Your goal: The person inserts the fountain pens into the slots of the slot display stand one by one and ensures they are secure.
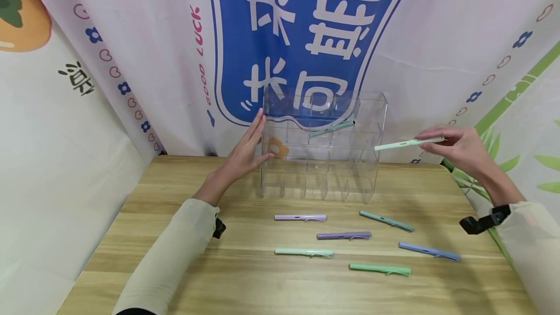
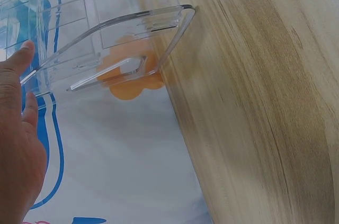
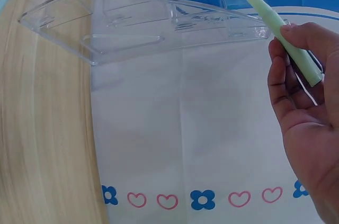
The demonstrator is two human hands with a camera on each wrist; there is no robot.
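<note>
A clear pen organizer point(image 1: 318, 153) with several compartments stands at the back of the table. My left hand point(image 1: 247, 152) holds its left side wall, the thumb at the front edge and the fingers along the outside. In the left wrist view that thumb and a finger lie on either side of the clear wall. My right hand point(image 1: 455, 147) pinches a pale green pen point(image 1: 395, 145) near its clip end, level and pointing left, its other end by the organizer's right side. One teal pen point(image 1: 332, 129) lies slanted in an upper compartment.
On the wooden table point(image 1: 236, 286) before the organizer lie a lilac pen point(image 1: 300, 218), a purple pen point(image 1: 343, 236), a mint pen point(image 1: 304, 252), a green pen point(image 1: 379, 269), a blue pen point(image 1: 429, 251) and a dark teal pen point(image 1: 386, 220). A printed curtain point(image 1: 420, 38) hangs behind.
</note>
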